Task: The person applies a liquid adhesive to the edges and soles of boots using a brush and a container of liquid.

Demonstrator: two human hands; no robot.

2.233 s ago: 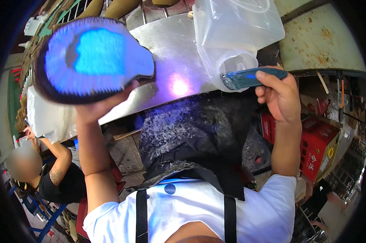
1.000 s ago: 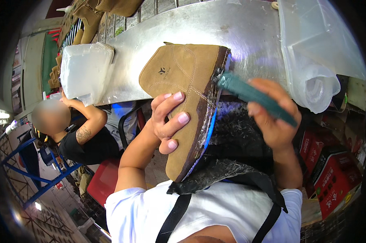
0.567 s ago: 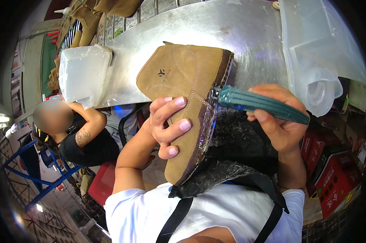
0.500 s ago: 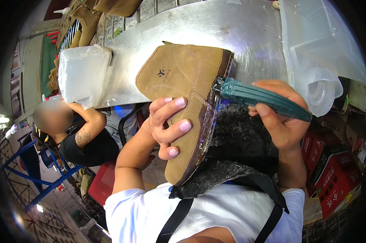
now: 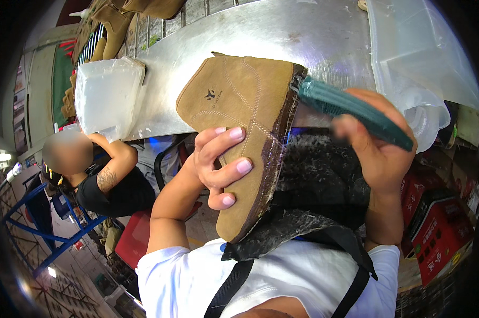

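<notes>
A tan suede ankle boot [image 5: 234,106] lies on its side, toe toward me, with white stitching and a small dark mark on its shaft. My left hand [image 5: 218,164] is closed on it, fingers spread over the upper; the thumb is hidden. Along the boot's right side runs a dark, wet-looking bottom edge [image 5: 274,153]. My right hand [image 5: 380,148] grips a green-handled brush [image 5: 351,108]. Its dark tip touches that edge at the heel end, and the bristles are hard to make out.
Beyond the boot stretches a metal worktable [image 5: 324,42]. Clear plastic containers [image 5: 109,95] stand at left, with a large translucent bin [image 5: 425,53] at right. More tan boots [image 5: 112,26] sit on a rack. Red boxes [image 5: 441,233] are at lower right; a seated person [image 5: 117,180] is at left.
My right hand and the brush have moved up and slightly right, from partway along the bottom edge to the heel end. The boot and my left hand have barely moved.
</notes>
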